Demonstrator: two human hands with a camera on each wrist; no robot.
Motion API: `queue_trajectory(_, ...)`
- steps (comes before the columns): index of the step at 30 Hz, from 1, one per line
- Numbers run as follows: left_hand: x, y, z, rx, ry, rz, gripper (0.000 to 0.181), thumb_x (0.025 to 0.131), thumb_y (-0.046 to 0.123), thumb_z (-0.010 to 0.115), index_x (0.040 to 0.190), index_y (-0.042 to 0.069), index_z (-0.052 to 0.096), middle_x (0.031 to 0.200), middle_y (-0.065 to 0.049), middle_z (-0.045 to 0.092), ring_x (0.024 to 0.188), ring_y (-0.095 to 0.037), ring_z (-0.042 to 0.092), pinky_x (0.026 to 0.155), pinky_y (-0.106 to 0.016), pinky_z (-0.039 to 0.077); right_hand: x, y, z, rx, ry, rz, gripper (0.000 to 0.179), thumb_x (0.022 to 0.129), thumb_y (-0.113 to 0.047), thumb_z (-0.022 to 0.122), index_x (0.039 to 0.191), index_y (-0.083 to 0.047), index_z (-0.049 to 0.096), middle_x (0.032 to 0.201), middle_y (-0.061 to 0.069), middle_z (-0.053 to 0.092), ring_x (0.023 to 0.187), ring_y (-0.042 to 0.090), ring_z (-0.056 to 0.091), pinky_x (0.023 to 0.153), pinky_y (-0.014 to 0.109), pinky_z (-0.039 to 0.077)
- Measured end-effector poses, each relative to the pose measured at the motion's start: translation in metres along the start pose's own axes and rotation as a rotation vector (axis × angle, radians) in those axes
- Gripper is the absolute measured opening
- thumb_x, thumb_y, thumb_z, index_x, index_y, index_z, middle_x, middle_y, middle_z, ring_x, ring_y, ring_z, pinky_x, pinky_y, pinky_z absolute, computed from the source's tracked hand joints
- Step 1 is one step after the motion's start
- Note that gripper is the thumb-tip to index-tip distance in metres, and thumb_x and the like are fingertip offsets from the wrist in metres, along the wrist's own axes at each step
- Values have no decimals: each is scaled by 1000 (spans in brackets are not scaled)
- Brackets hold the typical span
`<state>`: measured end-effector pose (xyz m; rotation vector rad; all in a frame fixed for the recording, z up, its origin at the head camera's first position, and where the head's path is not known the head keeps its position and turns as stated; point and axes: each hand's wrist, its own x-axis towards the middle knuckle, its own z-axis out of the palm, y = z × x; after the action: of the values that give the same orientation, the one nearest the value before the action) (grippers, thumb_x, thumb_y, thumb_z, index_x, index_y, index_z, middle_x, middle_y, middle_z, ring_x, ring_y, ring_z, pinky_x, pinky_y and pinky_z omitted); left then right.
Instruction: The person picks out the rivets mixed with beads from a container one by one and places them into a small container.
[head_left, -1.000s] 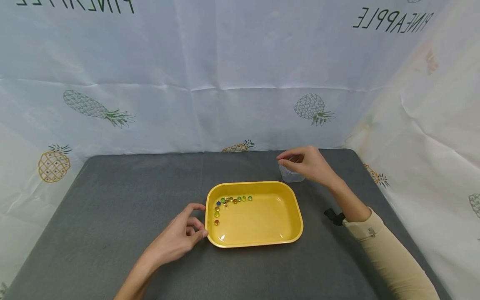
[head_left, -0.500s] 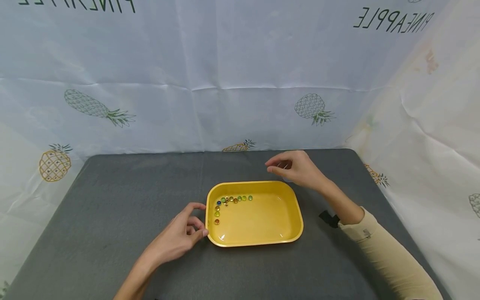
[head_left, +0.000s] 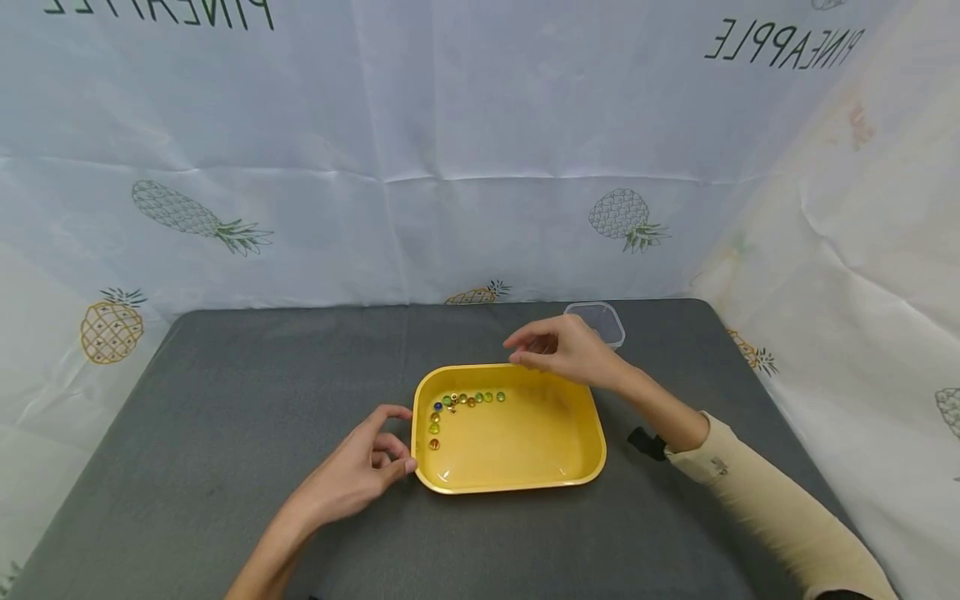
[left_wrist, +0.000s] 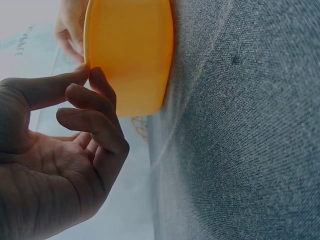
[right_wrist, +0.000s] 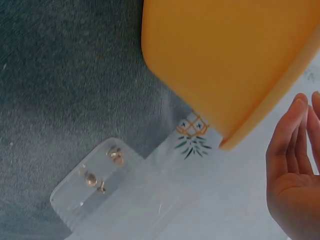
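In the head view my left hand [head_left: 362,467] holds the left end of a shallow yellow tray [head_left: 525,485], thumb and index fingertips on its rim. The left wrist view shows those fingertips at the edge and the other fingers curled beside the tray wall [left_wrist: 132,50]. Several round glass beads, green [head_left: 500,397], amber [head_left: 434,444] and blue [head_left: 438,406], line the tray's left and far sides, with small gold-coloured pieces [head_left: 452,408] among them. My right hand [head_left: 566,346] hovers over the tray's far rim, thumb and index fingertips apart, nothing visible between them.
Behind the right hand stands a clear plastic box [head_left: 606,321], partly hidden. Small gold-coloured pieces [right_wrist: 91,179] show inside it in the right wrist view. A grey cloth-covered table [head_left: 285,375] meets a white pineapple-print curtain [head_left: 480,125] at the back.
My right hand has moved left and nearer, from over the clear box to the tray's far rim, uncovering the box. The left hand, tray and beads look the same.
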<state>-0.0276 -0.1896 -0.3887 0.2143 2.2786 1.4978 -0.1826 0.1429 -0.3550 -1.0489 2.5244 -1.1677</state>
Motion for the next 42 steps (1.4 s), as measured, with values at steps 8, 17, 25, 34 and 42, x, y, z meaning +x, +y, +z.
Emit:
queue_trajectory(8,0,-3,-2,-28,-29,15,64,105,12,72,156,-3,36,104,-16,75,76,-21,64,66,-26,48,4,-3,11,102,-107,9,24,100,-11,78,124,-4,79,102,13,82,84,39,75,73,27,60)
queue_trajectory(17,1,-3,-3,-44,-40,17,65,105,11,71,157,-3,35,104,-16,74,71,-17,61,64,-26,48,9,-10,22,116,-167,19,27,99,-14,80,123,-2,79,99,7,82,86,37,76,77,27,61)
queue_trajectory(25,0,-2,-2,-41,-35,10,65,104,12,72,156,-3,35,103,-16,74,71,-17,61,64,-26,48,15,-12,35,148,-210,11,29,98,-13,82,123,0,78,99,10,82,86,38,77,75,26,61)
queue_trajectory(34,1,-2,-2,-46,-38,4,65,104,11,72,156,-3,35,103,-16,74,71,-16,60,64,-26,48,18,-10,49,162,-278,0,28,98,-12,81,122,1,78,96,11,82,79,36,76,69,31,63)
queue_trajectory(42,1,-2,-2,-47,-41,3,64,105,10,71,156,-2,35,103,-16,74,72,-18,61,64,-26,47,21,-9,59,182,-334,14,28,99,-15,80,124,-1,78,95,16,81,73,36,75,66,36,63)
